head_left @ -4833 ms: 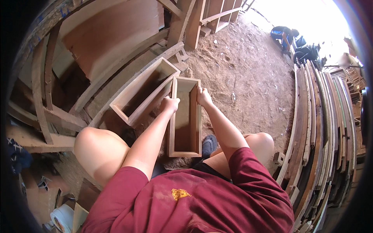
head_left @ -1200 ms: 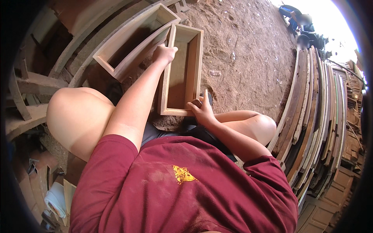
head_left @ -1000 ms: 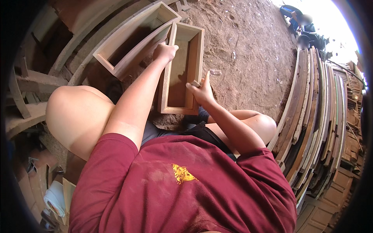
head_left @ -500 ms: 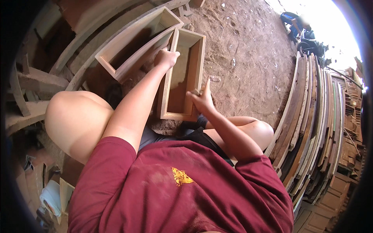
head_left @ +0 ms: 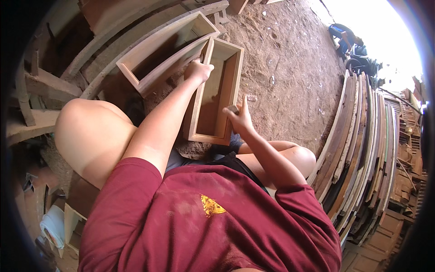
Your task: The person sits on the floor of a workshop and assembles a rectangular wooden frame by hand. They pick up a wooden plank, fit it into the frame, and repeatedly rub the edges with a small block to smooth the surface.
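Note:
An open wooden box [head_left: 194, 121], drawer-like with a pale rim and browner inside, stands lengthwise in front of me. My left hand [head_left: 199, 71] is closed around its left side wall near the far end. By the right side wall is my right hand [head_left: 240, 120], its thumb and fingers closed on a small dark-brown block [head_left: 233, 109] at the rim. The index finger stretches forward along the outside. Whether the block touches the wood I cannot tell. A second open wooden box [head_left: 141, 86] lies slanted at the left, close against the first.
Bare brown dirt [head_left: 290, 59] spreads ahead, with a small pinkish flat piece [head_left: 252, 98] near my right index finger. Long stacked boards [head_left: 362, 145] line the right side. Wooden frame parts [head_left: 54, 86] crowd the left. A motorbike [head_left: 358, 50] stands at the far right.
The whole view has shifted slightly, so both boxes sit a little lower in it. My right hand with the block has moved slightly away along the rim. My left hand keeps its grip.

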The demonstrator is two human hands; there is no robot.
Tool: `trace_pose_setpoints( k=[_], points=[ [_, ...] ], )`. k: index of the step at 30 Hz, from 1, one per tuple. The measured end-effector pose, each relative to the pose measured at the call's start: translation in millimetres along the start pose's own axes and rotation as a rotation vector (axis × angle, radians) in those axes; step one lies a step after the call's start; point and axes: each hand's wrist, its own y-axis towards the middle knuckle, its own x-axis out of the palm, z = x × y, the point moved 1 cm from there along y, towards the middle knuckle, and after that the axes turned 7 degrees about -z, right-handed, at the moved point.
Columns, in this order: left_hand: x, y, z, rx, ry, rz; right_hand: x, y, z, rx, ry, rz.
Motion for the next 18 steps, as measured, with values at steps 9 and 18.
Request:
trace_pose_setpoints(
  k=[9, 18],
  points=[
    [6, 12, -7, 0.017, 0.012, 0.018, 1, 20, -9, -0.047, 0.041, 0.163],
    [3, 1, 2, 0.029, 0.012, 0.031, -49, 54, -35, 0.188, -0.279, -0.097]
  ],
)
